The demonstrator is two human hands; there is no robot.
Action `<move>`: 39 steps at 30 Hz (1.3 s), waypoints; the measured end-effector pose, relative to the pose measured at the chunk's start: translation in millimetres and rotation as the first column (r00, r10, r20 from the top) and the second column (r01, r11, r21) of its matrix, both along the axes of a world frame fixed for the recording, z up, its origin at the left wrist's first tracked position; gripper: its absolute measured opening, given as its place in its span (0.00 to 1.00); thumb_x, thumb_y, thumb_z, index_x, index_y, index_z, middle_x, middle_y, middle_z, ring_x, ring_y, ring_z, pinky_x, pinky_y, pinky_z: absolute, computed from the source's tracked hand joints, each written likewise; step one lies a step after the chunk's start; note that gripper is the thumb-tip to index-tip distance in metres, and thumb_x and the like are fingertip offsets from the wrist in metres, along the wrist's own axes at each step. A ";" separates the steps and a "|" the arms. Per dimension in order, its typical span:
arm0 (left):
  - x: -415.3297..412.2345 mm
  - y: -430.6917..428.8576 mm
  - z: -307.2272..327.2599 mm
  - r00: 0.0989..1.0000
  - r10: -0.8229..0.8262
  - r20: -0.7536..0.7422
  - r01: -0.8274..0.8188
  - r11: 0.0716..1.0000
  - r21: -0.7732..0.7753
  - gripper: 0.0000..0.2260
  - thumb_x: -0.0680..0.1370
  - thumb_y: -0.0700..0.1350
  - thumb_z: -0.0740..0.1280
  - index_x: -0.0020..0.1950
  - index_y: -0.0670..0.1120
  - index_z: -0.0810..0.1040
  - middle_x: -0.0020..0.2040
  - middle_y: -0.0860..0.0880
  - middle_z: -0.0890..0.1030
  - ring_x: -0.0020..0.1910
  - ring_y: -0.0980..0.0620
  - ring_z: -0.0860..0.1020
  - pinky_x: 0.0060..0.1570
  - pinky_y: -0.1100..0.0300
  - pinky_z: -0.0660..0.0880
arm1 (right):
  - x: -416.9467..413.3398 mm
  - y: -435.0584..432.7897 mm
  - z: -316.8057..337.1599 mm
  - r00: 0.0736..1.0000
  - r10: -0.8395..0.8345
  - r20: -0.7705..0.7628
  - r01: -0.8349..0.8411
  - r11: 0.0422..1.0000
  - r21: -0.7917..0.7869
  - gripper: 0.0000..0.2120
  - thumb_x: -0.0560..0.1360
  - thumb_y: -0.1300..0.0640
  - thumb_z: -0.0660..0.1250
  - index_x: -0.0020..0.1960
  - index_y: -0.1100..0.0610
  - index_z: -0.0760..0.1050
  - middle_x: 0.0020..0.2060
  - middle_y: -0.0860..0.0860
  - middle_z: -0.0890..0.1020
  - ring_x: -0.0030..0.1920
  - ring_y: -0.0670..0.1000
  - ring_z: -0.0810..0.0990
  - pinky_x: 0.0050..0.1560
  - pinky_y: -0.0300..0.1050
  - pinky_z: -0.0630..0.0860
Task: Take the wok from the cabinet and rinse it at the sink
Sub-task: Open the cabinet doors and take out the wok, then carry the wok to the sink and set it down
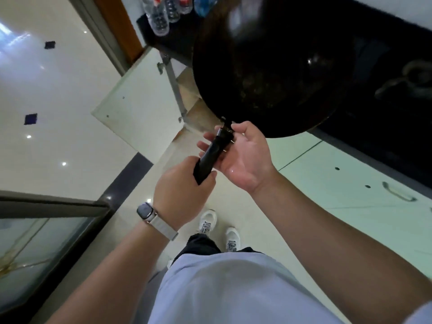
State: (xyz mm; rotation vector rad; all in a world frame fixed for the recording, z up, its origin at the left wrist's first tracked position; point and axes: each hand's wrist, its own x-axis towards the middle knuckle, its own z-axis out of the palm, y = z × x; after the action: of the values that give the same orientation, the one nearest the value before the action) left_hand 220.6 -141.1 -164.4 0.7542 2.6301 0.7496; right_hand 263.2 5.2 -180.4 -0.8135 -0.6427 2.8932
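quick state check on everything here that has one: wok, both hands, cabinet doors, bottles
wok: lifted in the air, tilted, not resting on anything
handle: held by both hands
left hand: curled round the handle's end
right hand: palm up, fingers under and thumb over the handle near the bowl
cabinet door: swung open
right-side door: shut
bottles: standing on the dark counter

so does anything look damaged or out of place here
The glass panel at lower left has branching crack-like lines with a brown stain, and the cabinet door hangs open. The wok looks speckled inside.
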 end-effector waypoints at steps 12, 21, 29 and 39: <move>-9.3 93.5 19.6 0.844 -0.531 -0.077 0.536 0.839 0.092 0.11 0.76 0.55 0.67 0.41 0.49 0.72 0.27 0.54 0.72 0.26 0.52 0.73 0.25 0.58 0.68 | 59.0 51.3 42.4 0.847 -0.530 0.029 0.523 0.842 0.132 0.17 0.75 0.54 0.61 0.60 0.61 0.71 0.54 0.62 0.78 0.55 0.65 0.81 0.63 0.62 0.75; 36.7 144.0 18.9 0.572 -0.817 -0.075 0.815 0.556 0.165 0.11 0.76 0.56 0.66 0.42 0.50 0.69 0.27 0.55 0.71 0.27 0.51 0.72 0.25 0.60 0.64 | 134.7 51.4 53.5 0.579 -0.814 0.037 0.786 0.570 0.239 0.18 0.74 0.54 0.62 0.60 0.61 0.72 0.54 0.62 0.78 0.55 0.65 0.81 0.59 0.60 0.79; 123.3 180.8 27.1 0.311 -0.946 -0.091 0.943 0.295 0.156 0.12 0.76 0.58 0.64 0.48 0.50 0.74 0.31 0.54 0.75 0.31 0.50 0.76 0.30 0.57 0.69 | 234.2 47.4 59.4 0.337 -0.941 0.023 0.902 0.330 0.277 0.16 0.73 0.55 0.62 0.57 0.61 0.71 0.51 0.62 0.78 0.52 0.64 0.82 0.64 0.62 0.75; 307.5 214.8 37.9 0.071 -0.994 -0.086 0.982 0.054 0.181 0.13 0.77 0.60 0.65 0.43 0.52 0.69 0.27 0.54 0.72 0.27 0.52 0.73 0.27 0.58 0.66 | 416.8 49.9 63.7 0.129 -0.992 0.000 0.954 0.124 0.272 0.19 0.70 0.55 0.64 0.58 0.60 0.70 0.51 0.62 0.77 0.52 0.64 0.81 0.58 0.60 0.77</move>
State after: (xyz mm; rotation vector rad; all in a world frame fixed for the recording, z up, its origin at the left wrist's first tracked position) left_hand 528.1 73.7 -126.4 2.1902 1.2162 0.4855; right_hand 680.0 55.1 -116.7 -0.9439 -0.1885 1.4375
